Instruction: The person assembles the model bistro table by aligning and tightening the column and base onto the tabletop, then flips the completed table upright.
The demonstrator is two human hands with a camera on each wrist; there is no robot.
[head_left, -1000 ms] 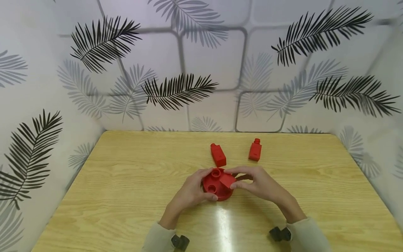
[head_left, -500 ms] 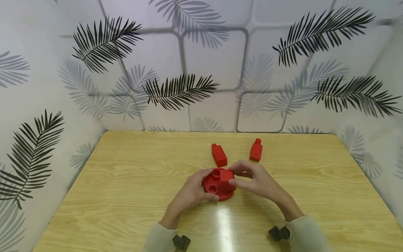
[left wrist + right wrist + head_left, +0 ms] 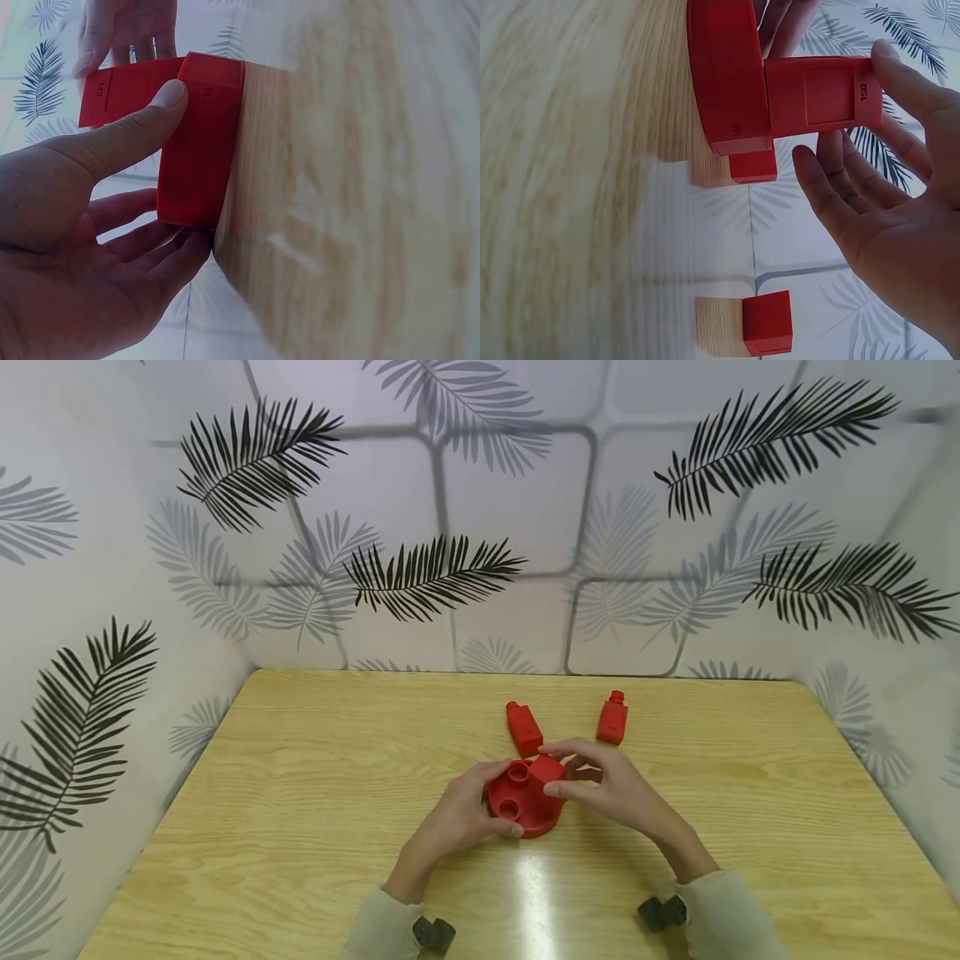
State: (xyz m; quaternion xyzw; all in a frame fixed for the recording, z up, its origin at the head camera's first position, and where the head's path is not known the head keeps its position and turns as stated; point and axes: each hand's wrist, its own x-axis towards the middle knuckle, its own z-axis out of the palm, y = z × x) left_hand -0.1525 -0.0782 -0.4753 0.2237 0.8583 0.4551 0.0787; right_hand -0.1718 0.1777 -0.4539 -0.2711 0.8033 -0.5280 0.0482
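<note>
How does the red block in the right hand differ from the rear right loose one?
The held block stands upright on the round base; the loose block lies on the tabletop. The right hand grips the held block; no hand touches the loose block. The loose block shows a neck; the held block shows none. Both are red and boxy.

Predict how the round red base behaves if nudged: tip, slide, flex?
Tipping seems unlikely: the round red base sits broad and low on the table. It would probably slide, since the wood surface shows a glossy streak of light. Likely stiff too: it shows no bending in the left hand.
</note>
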